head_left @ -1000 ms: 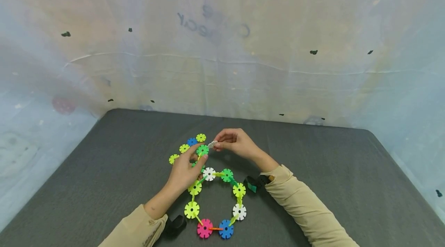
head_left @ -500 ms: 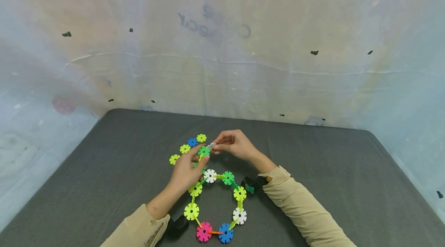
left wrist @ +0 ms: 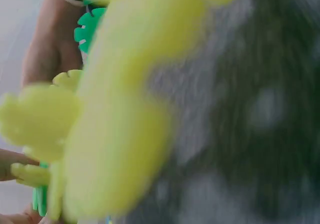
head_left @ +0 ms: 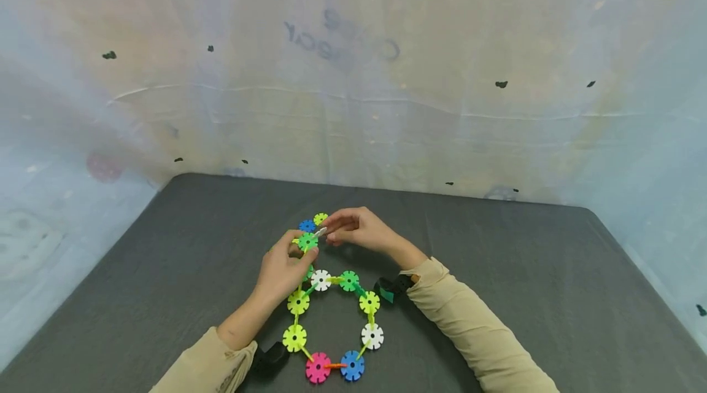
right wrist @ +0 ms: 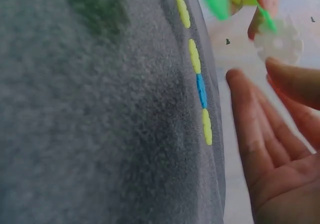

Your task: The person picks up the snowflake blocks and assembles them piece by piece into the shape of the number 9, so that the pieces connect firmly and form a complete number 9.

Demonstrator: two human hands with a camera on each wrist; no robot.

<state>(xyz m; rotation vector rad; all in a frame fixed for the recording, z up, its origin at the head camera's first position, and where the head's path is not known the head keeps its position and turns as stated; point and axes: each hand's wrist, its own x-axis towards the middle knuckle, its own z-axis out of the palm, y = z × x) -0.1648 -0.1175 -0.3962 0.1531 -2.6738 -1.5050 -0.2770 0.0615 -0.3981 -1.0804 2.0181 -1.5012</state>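
Note:
My left hand (head_left: pixel 284 264) grips a green interlocking disc (head_left: pixel 307 242) at the upper end of a chain. My right hand (head_left: pixel 361 233) pinches the edge of a white disc (right wrist: pixel 287 47) between thumb and forefinger, its other fingers extended. The white disc meets the green one at a slot; how deep it sits I cannot tell. Below the hands, the chain runs into a ring of notched discs, including a pink disc (head_left: pixel 318 368) and a blue disc (head_left: pixel 352 366). Blurred yellow discs (left wrist: pixel 125 109) cover much of the left wrist view.
Beyond my left hand lie loose discs on the grey cloth-covered table (head_left: pixel 497 282), among them a blue disc (head_left: pixel 307 225) and a yellow disc (head_left: pixel 320 218). A pale sheet (head_left: pixel 353 104) hangs behind the table. Black wrist straps (head_left: pixel 393 285) sit near my sleeves.
Both hands and the disc ring have shifted left. The white disc has come along, staying against the green disc. My left hand now covers more of the loose discs.

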